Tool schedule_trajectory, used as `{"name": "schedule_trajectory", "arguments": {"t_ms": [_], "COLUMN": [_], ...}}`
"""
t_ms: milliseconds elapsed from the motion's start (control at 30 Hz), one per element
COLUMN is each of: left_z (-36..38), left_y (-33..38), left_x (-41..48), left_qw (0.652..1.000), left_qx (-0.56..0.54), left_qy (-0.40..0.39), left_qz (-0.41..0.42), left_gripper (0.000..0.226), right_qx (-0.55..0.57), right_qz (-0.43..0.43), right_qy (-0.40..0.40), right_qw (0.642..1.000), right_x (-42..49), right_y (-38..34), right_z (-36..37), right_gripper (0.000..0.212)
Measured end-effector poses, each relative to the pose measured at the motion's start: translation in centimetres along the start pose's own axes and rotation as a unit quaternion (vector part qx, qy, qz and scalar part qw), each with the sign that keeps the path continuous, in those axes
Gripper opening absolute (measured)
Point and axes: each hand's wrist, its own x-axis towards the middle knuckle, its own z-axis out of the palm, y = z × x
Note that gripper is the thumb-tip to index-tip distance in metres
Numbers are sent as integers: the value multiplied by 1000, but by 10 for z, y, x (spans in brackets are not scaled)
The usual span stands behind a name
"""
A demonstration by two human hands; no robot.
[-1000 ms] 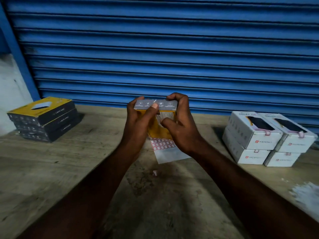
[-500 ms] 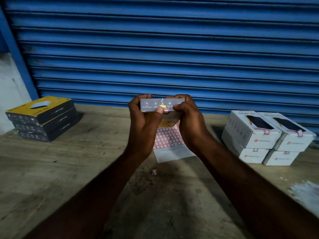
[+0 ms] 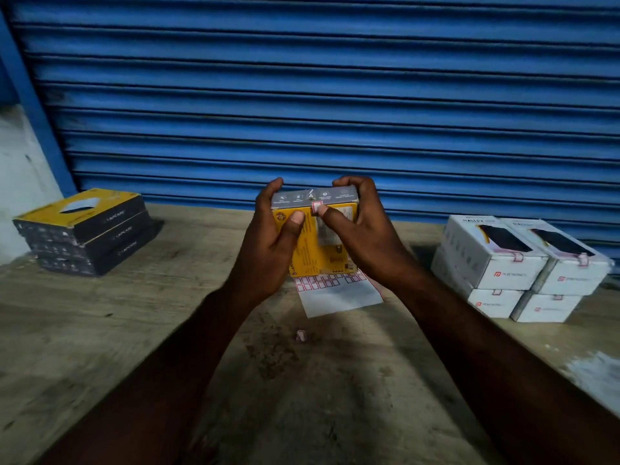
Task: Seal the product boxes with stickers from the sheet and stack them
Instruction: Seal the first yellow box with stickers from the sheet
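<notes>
**Both hands on the box, thumb on the seal**

The yellow box [image 3: 312, 243] is up off the table [image 3: 100, 330] and held between the two hands at the centre of the view. It stands on end, with its grey end panel on top and its yellow face turned back toward the person.

The left hand [image 3: 268, 250] wraps the left side. Its fingers curl over the far top corner and its thumb lies flat on the yellow face. The right hand [image 3: 365, 236] clamps the right side the same way, knuckles arched over the top. Its thumb tip touches a small red-edged sticker [image 3: 315, 208] that sits on the seam where the grey panel meets the yellow face. So the box is gripped from both sides, and the sticker lies between the two thumbs.

The sticker sheet [image 3: 339, 290] lies flat on the table, its red grid showing just below the box's lower edge. A tiny pale scrap [image 3: 301, 335] lies nearer the person.

Far left is a stack of dark boxes [image 3: 84, 229] with a yellow top. Far right are four white boxes [image 3: 516, 266], stacked two on two, with small stickers at their flaps. A blue shutter [image 3: 335, 95] fills the background.
</notes>
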Motion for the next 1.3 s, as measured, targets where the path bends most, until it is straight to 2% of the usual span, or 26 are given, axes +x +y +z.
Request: {"name": "schedule_trajectory", "arguments": {"t_ms": [100,167,300,400,533,667,733,800,933,1000,1067,1133,1200,1267,1300], "left_z": [1,4,7,5,4,4,1,-1,-4,-6,-10,-12,-12,-12,-13], "left_y": [2,4,6,7,8,8,9,10,7,3,1,-4,-8,-12,-14], "left_x": [-1,-3,-4,-4,-5,-3,-1,1,7,11,15,17,19,18,18], "left_qw": [999,997,994,997,999,999,1000,1000,988,969,941,929,945,964,972], "left_qx": [-41,-52,-35,4,-8,9,2,-20,-108,-169,-240,-263,-221,-159,-129], "left_qy": [5,49,106,80,19,8,-4,7,75,114,137,124,99,88,83], "left_qz": [-7,-9,-7,23,38,36,23,4,-86,-141,-195,-227,-222,-195,-177], "left_gripper": [62,65,69,67,69,72,70,67,61,55,32,25,39,56,58], "right_qx": [-33,-26,45,94,84,130,159,159,48,42,47,57,89,156,188], "right_qz": [-16,-12,15,42,43,73,83,92,115,155,198,229,254,274,285], "right_qy": [-21,-37,-50,-22,24,44,60,41,-50,-70,-89,-82,-39,-3,4], "right_qw": [999,999,998,994,995,988,982,982,991,985,975,968,962,949,940], "right_x": [1,-1,-4,-5,-2,3,6,8,4,3,4,6,9,11,12], "right_y": [0,-2,-5,-7,-8,-5,-1,2,4,6,7,9,9,9,8], "right_z": [-2,1,7,7,2,1,0,-2,0,1,-1,-4,-4,-5,-6], "right_gripper": [44,48,37,33,28,6,9,7,54,61,57,52,44,21,9]}}
